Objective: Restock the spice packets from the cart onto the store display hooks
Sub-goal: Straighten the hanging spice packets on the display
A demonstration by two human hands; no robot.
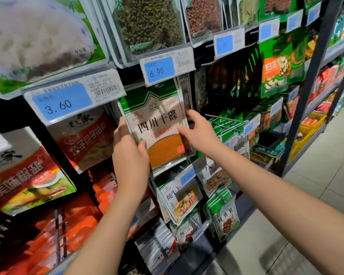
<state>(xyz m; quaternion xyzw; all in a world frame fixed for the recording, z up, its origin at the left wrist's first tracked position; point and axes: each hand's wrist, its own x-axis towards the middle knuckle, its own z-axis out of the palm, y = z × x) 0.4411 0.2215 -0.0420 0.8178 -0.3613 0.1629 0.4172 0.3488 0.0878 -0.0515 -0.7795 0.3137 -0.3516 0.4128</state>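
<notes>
Holding the flat green-and-white plastic spice packet (157, 126) straight, I think for hooking: my left hand (130, 155) grips its bottom corner, my right hand (199, 132) pinches its side, just under the blue price tag (159, 69).

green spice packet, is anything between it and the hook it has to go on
The 6.90 price tag hangs in front of the top edge of the green spice packet and covers the spot where it hangs, so whether it is on cannot be told. The left hand and right hand grip its sides; nothing else visible blocks it.
</notes>
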